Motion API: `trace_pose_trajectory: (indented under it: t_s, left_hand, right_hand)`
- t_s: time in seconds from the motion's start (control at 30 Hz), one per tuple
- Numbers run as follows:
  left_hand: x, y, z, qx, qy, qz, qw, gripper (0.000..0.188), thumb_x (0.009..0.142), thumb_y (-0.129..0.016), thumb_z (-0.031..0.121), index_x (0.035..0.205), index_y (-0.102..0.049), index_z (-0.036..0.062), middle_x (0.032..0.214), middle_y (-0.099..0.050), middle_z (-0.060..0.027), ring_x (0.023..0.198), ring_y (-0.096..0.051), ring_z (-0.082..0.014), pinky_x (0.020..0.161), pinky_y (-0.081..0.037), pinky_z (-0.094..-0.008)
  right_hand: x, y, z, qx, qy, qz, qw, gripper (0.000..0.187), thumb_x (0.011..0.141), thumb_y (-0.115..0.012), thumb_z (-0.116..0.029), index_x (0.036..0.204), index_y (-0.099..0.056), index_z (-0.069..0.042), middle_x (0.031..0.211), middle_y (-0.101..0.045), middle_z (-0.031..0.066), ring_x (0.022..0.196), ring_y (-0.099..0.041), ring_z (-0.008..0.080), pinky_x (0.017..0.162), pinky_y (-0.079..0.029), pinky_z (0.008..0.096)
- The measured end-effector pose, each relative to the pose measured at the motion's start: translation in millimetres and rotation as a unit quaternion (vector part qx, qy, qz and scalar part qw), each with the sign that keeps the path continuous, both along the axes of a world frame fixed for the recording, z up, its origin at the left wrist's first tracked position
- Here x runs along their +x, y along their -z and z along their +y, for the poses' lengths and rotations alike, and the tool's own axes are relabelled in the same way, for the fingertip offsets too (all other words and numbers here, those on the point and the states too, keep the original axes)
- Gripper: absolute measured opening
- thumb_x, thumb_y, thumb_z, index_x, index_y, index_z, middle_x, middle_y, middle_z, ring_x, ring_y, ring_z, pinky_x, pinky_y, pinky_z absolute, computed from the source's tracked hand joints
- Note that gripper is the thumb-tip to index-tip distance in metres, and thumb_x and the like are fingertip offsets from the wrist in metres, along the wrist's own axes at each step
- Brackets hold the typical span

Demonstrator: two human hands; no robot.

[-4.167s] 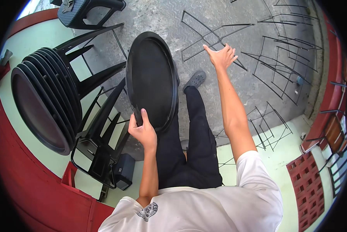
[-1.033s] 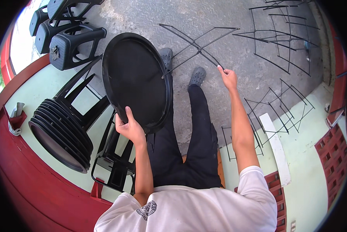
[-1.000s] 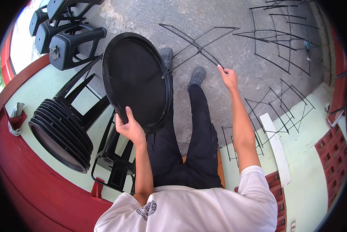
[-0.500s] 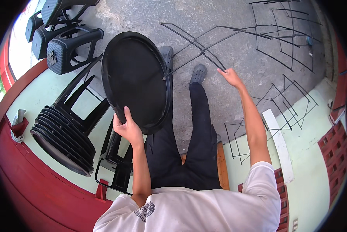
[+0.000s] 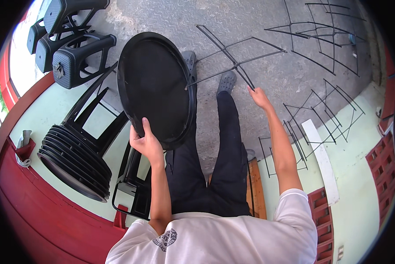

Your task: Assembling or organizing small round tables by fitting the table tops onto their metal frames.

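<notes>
My left hand [image 5: 148, 143] grips the lower rim of a black oval tray [image 5: 155, 88], thumb on its inner face and fingers behind. The tray is tilted up in front of my left leg. At arm's length on the right, my right hand [image 5: 260, 97] is closed on one end of a black folding metal stand [image 5: 236, 66]. Its crossed legs are spread apart in the air over my feet. The stand's left end reaches the tray's right rim; I cannot tell whether they touch.
Several dark plastic stools [image 5: 76, 59] stand at the upper left. Below them is a stack of black oval trays [image 5: 76, 163]. More black metal stands [image 5: 325, 39] are on the concrete floor at the right, others [image 5: 325, 114] near the pale wall. A white board [image 5: 320, 160] leans there.
My right hand has moved slightly down, bringing the folding stand lower and further from the stands on the floor. The tray has shifted up a little in my left hand's grip.
</notes>
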State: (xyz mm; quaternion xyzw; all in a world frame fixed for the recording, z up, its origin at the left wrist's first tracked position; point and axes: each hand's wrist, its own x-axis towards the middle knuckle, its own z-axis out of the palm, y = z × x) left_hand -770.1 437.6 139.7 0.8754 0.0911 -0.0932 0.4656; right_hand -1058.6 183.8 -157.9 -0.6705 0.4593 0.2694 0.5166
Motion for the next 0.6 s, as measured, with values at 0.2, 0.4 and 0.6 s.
trace_pose_trajectory:
  t_s: [0.2, 0.4, 0.6]
  left_hand:
    - [2.7, 10.3, -2.6, 0.005, 0.040, -0.006, 0.999, 0.015, 0.101, -0.063, 0.007, 0.094, -0.065, -0.0063, 0.083, -0.062, -0.0008, 0.078, -0.055, -0.0075, 0.074, -0.044, -0.0243]
    - [17.1, 5.3, 1.0, -0.001, 0.069, -0.003, 0.998, 0.017, 0.101, -0.064, 0.008, 0.089, -0.062, -0.0053, 0.079, -0.058, 0.0008, 0.076, -0.051, -0.0058, 0.072, -0.042, -0.0237]
    - [47.6, 2.3, 3.3, -0.007, 0.068, 0.007, 0.998, 0.018, 0.101, -0.064, 0.007, 0.087, -0.061, -0.0049, 0.079, -0.058, 0.0013, 0.076, -0.050, -0.0049, 0.071, -0.042, -0.0232]
  right_hand:
    - [-6.7, -0.7, 8.4, -0.011, 0.017, 0.047, 0.999, 0.068, 0.099, -0.058, -0.051, 0.068, -0.058, 0.010, 0.062, -0.057, 0.0251, 0.062, -0.063, 0.0301, 0.062, -0.046, 0.0477]
    - [6.2, -3.5, 10.2, -0.040, -0.001, 0.068, 0.997, 0.061, 0.098, -0.059, -0.046, 0.078, -0.064, 0.011, 0.078, -0.063, 0.0349, 0.083, -0.068, 0.0487, 0.072, -0.050, 0.0522]
    - [-7.6, 10.6, 23.4, -0.109, -0.006, 0.065, 0.992, 0.055, 0.098, -0.056, -0.042, 0.085, -0.066, 0.010, 0.079, -0.062, 0.0346, 0.085, -0.068, 0.0488, 0.071, -0.049, 0.0521]
